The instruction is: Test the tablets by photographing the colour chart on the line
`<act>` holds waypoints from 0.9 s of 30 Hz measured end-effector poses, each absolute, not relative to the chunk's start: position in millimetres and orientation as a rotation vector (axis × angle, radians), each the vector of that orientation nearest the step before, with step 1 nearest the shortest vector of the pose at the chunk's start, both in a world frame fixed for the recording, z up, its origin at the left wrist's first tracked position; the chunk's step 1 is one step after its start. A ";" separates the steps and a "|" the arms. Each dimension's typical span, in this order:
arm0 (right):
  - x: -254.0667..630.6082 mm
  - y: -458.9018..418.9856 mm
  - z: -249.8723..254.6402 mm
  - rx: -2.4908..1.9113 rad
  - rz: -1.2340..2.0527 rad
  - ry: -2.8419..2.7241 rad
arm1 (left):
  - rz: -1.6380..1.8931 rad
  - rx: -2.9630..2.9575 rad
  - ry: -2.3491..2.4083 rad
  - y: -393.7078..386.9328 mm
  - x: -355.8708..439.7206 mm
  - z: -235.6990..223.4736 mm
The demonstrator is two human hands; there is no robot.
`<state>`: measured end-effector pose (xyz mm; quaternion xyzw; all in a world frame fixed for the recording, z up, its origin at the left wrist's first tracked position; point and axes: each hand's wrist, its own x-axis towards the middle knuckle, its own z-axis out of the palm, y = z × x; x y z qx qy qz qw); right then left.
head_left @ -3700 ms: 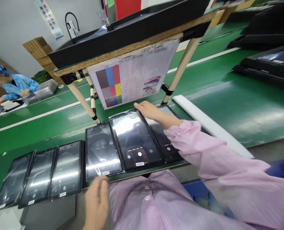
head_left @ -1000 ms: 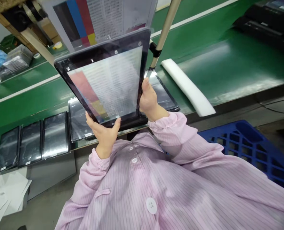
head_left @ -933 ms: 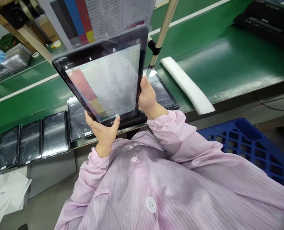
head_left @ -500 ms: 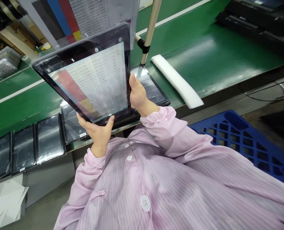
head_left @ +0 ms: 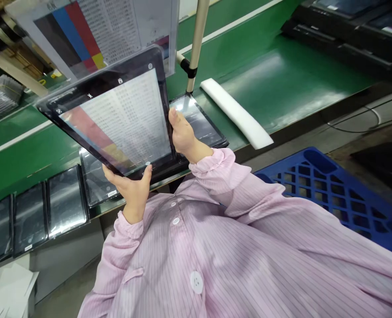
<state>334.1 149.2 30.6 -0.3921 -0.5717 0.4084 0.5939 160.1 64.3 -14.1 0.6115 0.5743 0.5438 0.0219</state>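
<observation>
Fingers of the left hand are curled about the lower left part of a tablet, with the thumb laid on the front face at the bottom border, near the round on-screen button. By the fingers of the right hand the right edge of the same tablet is clasped; the thumb is pressed along that edge, and the fingertips behind it are hidden. Both hands are closed only as far as the tablet's thickness allows. The tablet is held tilted above the bench between the two sets of fingers, and red and yellow patches with columns of print are displayed on its screen. Beyond the fingers, past the tablet's top edge, a printed chart with colour blocks is seen; whether it is touched by the tablet cannot be told. To the left of the left fingers, a row of flat-lying tablets is arranged on the green bench. Just behind the right fingers, another tablet is partly covered from view; farther right, a white foam strip is placed. Below and right of the right fingers, a blue crate is situated, and white papers are spread below and left of the left fingers.
</observation>
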 end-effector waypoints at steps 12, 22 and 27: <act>347.7 119.5 69.6 -0.582 0.810 -1.623 | 1.672 0.983 0.941 58.0 127.0 14.8; 361.8 130.5 54.5 -0.692 0.850 -1.566 | 1.563 0.726 1.116 55.1 143.5 13.9; 363.5 138.5 43.2 -0.660 0.929 -1.487 | 1.537 0.628 1.160 54.1 147.8 15.9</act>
